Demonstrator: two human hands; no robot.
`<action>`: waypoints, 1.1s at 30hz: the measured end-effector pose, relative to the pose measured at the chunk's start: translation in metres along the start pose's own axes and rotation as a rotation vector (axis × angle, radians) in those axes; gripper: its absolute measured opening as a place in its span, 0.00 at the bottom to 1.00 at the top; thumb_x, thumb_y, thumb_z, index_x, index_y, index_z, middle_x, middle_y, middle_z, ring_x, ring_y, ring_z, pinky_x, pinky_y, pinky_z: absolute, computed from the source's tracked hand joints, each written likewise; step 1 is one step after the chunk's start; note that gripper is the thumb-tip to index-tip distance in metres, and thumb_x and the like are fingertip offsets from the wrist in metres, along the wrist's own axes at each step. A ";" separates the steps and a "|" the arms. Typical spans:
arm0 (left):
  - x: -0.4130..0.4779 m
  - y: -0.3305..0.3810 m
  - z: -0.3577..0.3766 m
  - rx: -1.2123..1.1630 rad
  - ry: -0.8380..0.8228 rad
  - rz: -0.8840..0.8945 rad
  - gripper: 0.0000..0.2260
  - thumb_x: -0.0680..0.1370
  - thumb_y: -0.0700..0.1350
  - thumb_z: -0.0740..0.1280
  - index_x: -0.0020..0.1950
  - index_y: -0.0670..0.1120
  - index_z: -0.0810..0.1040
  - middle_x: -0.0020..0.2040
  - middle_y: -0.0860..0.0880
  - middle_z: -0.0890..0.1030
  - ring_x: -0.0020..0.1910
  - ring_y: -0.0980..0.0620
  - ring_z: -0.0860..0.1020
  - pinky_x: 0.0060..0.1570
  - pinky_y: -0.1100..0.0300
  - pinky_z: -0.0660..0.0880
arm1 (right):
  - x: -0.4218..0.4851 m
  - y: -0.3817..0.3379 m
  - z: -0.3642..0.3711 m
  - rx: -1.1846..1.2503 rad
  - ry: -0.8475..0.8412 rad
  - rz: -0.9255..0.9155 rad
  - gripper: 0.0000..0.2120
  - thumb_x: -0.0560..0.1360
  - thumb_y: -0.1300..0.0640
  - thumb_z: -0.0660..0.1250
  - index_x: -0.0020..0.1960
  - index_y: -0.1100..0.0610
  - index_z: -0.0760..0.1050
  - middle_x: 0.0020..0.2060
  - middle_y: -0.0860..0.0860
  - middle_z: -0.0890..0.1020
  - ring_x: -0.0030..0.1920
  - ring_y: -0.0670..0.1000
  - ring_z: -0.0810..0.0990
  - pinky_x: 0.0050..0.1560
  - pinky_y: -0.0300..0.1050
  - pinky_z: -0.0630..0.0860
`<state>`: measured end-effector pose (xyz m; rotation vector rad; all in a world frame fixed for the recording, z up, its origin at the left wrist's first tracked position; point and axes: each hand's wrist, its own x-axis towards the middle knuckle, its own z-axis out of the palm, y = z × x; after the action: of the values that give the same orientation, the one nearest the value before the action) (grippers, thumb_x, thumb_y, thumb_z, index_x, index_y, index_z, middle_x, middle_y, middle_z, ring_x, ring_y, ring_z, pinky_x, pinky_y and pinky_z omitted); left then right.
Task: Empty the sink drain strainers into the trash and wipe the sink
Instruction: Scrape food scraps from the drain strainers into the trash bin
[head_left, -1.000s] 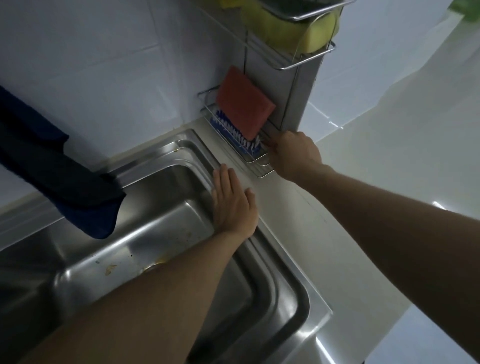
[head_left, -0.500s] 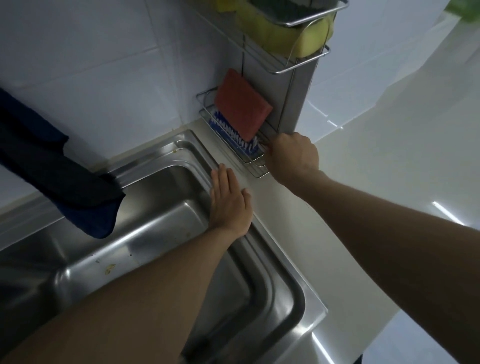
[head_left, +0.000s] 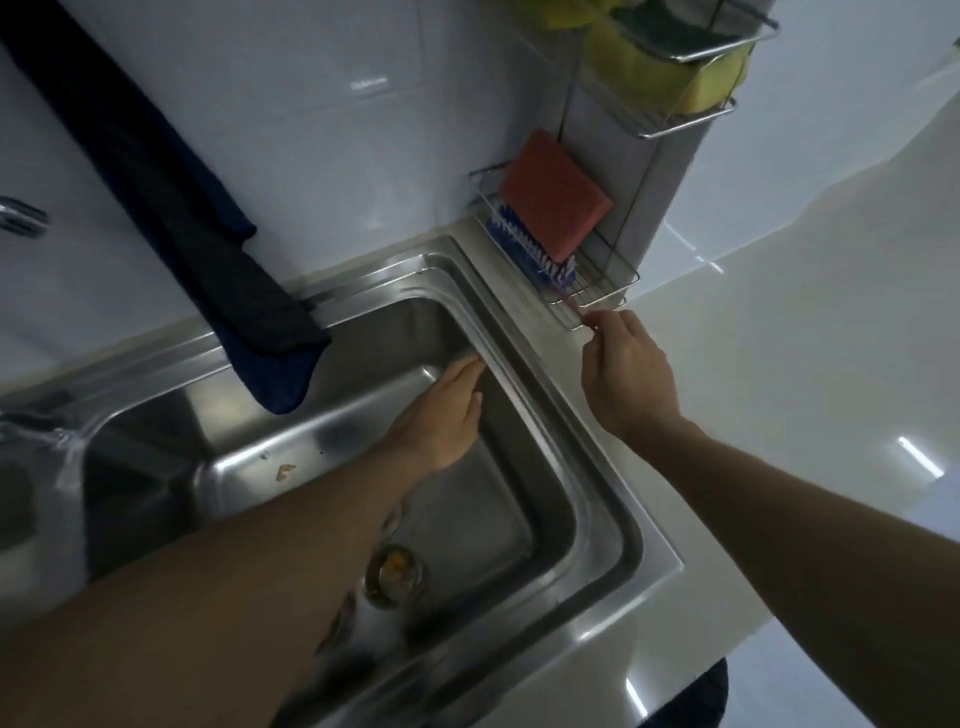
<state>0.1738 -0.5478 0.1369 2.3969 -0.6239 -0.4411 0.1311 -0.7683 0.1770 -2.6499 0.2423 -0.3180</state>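
Note:
The steel sink (head_left: 654, 540) fills the middle of the view. Its drain strainer (head_left: 393, 571) sits in the basin floor with yellowish food bits in it, partly hidden by my left forearm. A small food scrap (head_left: 284, 471) lies on the basin floor further left. My left hand (head_left: 441, 415) is inside the basin, flat and empty, fingertips against the right wall. My right hand (head_left: 623, 374) is at the front edge of the wire rack (head_left: 608, 296), fingers pinched on a thin red handle (head_left: 571, 306) that sticks out of the rack.
The rack holds a red sponge (head_left: 556, 195) and a blue brush (head_left: 519, 244). A higher shelf carries yellow sponges (head_left: 649, 67). A dark blue cloth (head_left: 208, 249) hangs over the sink's back edge. The pale counter (head_left: 779, 364) runs to the right.
My left hand slid off the sink rim and down into the basin. My right hand drew back from the rack's corner towards me, pinching the thin handle. The strainer came into view.

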 end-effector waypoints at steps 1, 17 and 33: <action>-0.009 -0.007 -0.003 0.011 0.016 -0.019 0.21 0.85 0.43 0.56 0.79 0.42 0.63 0.78 0.47 0.64 0.76 0.48 0.65 0.76 0.55 0.61 | -0.005 -0.005 0.005 0.039 -0.044 -0.004 0.16 0.82 0.54 0.54 0.66 0.54 0.72 0.61 0.55 0.76 0.51 0.54 0.77 0.48 0.46 0.71; -0.175 -0.149 0.015 0.048 -0.079 -0.591 0.17 0.80 0.42 0.63 0.69 0.45 0.71 0.66 0.45 0.71 0.63 0.44 0.74 0.63 0.52 0.73 | -0.092 -0.105 0.127 0.211 -0.559 -0.044 0.03 0.83 0.54 0.56 0.55 0.49 0.67 0.39 0.50 0.80 0.35 0.50 0.80 0.37 0.52 0.80; -0.230 -0.161 0.007 -0.118 0.050 -0.682 0.09 0.79 0.42 0.66 0.41 0.42 0.80 0.44 0.43 0.83 0.43 0.45 0.80 0.45 0.53 0.79 | -0.135 -0.140 0.156 0.147 -0.756 -0.049 0.04 0.80 0.51 0.62 0.51 0.50 0.74 0.37 0.46 0.79 0.38 0.45 0.78 0.32 0.33 0.67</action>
<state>0.0315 -0.3169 0.0655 2.4456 0.2622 -0.6702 0.0594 -0.5497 0.0814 -2.4290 -0.0901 0.6236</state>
